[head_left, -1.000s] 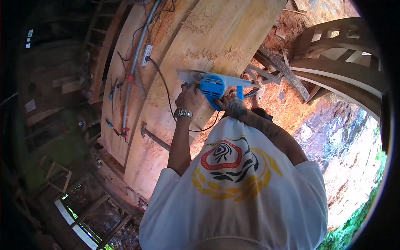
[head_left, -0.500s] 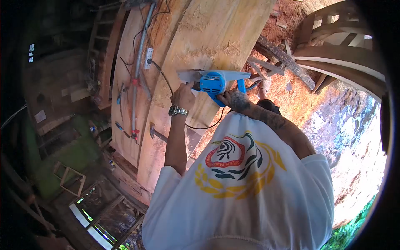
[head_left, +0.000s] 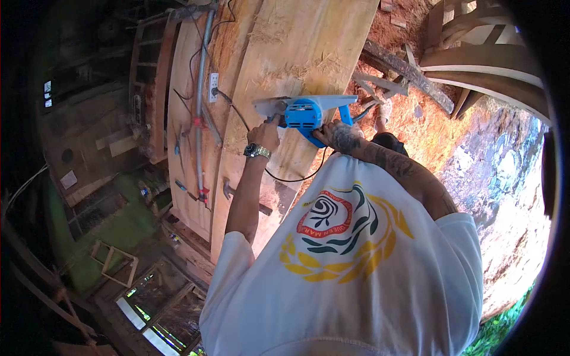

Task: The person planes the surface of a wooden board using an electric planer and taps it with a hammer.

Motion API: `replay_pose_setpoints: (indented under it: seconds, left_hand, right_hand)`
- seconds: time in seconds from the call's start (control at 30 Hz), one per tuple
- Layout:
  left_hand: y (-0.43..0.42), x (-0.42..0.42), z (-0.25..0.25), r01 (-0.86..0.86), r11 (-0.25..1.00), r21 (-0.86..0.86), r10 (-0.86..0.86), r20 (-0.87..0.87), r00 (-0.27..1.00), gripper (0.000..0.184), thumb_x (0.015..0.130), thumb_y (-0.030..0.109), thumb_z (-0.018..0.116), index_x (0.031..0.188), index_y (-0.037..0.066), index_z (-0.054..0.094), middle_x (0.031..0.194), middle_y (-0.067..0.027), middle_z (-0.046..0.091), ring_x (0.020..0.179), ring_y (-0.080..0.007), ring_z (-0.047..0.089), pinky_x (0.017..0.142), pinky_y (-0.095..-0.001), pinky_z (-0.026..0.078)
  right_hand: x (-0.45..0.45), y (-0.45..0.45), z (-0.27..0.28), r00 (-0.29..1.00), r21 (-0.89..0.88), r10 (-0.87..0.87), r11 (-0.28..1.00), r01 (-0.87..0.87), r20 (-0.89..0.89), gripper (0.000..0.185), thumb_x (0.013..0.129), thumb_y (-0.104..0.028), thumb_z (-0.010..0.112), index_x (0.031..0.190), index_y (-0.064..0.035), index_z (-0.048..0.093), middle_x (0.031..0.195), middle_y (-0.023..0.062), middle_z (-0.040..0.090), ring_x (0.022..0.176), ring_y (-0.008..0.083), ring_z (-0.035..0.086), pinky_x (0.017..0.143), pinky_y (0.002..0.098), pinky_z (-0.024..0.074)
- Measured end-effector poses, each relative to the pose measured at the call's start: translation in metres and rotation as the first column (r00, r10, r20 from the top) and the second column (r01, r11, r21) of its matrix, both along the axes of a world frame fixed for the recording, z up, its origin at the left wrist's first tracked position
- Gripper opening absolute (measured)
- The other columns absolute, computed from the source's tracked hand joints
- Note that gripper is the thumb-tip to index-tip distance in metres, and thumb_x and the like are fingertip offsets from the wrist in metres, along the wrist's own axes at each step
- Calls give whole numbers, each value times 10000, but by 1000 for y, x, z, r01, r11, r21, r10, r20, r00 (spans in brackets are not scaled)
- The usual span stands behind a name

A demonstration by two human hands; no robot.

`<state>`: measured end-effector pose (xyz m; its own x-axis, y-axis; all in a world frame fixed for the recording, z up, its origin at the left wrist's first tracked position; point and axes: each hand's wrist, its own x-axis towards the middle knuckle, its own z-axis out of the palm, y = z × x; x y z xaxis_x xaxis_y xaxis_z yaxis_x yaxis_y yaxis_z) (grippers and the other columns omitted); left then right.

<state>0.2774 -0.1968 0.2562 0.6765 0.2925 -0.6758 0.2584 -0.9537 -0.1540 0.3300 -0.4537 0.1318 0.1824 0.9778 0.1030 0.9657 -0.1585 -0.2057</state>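
A blue electric planer [head_left: 304,114] with a long grey base rests on a wide wooden board [head_left: 291,53] strewn with shavings. My left hand [head_left: 265,135], a metal watch on its wrist, is closed round the front end of the planer. At the rear, my right hand [head_left: 339,136] grips the handle; its fingers are partly hidden. A black cord [head_left: 291,180] loops below the planer.
Left of the hands lie a long pipe clamp [head_left: 199,148] with red ends and a white power strip [head_left: 214,87]. A hammer [head_left: 229,190] lies nearer me. Curved wooden frames [head_left: 481,65] stand at the upper right, above scrap wood [head_left: 409,77] and reddish ground.
The view has shifted slightly, so the boards and clamp appear a little lower and farther right. Both hands keep their hold on the planer, which stays at nearly the same spot in view.
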Motion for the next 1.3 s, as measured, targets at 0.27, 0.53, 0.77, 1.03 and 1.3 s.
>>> replay_pose_setpoints:
  seconds: [0.27, 0.53, 0.77, 1.03, 1.3]
  left_hand:
    - [27, -4, -7, -156, 884, -441, 110, -128, 986, 463, 879, 91, 570, 1339, 140, 594, 1003, -206, 756, 907, -403, 745, 763, -529, 593]
    - [4, 17, 7, 93, 995, -39, -96, -91, 991, 512, 823, 86, 629, 1324, 188, 625, 1031, -197, 762, 957, -404, 743, 818, -522, 598]
    - [27, 24, -23, 90, 980, -179, -129, -217, 968, 446, 810, 45, 668, 1249, 4, 607, 1019, -231, 756, 882, -364, 761, 736, -482, 628]
    - [37, 34, -9, -371, 775, -512, 155, -415, 896, 386, 918, 14, 660, 1276, -77, 549, 888, -202, 756, 703, -243, 762, 570, -360, 627]
    - [40, 37, -36, -507, 788, -350, 279, -531, 800, 411, 915, 18, 668, 1297, -66, 543, 947, -199, 770, 765, -246, 783, 596, -336, 641]
  right_hand:
    - [4, 3, -1, 996, -131, -7, 991, -6, -92, 466, 931, -115, 577, 1383, -70, 474, 936, 156, 677, 845, 324, 713, 752, 431, 581]
    - [11, 1, 23, 992, -187, -10, 982, -13, -122, 495, 923, -110, 580, 1397, -74, 444, 943, 131, 687, 835, 314, 720, 740, 444, 598]
    - [7, 4, 5, 991, -115, -3, 993, -13, -134, 449, 919, -117, 585, 1352, -91, 474, 914, 127, 691, 815, 283, 729, 737, 421, 584]
    - [5, 7, -7, 989, -77, -66, 995, 56, -134, 404, 913, -136, 593, 1310, -124, 519, 883, 120, 698, 802, 289, 731, 735, 414, 571]
    - [4, 13, -15, 982, -110, -56, 993, 36, -180, 390, 919, -141, 586, 1306, -117, 545, 854, 130, 694, 774, 309, 733, 733, 448, 571]
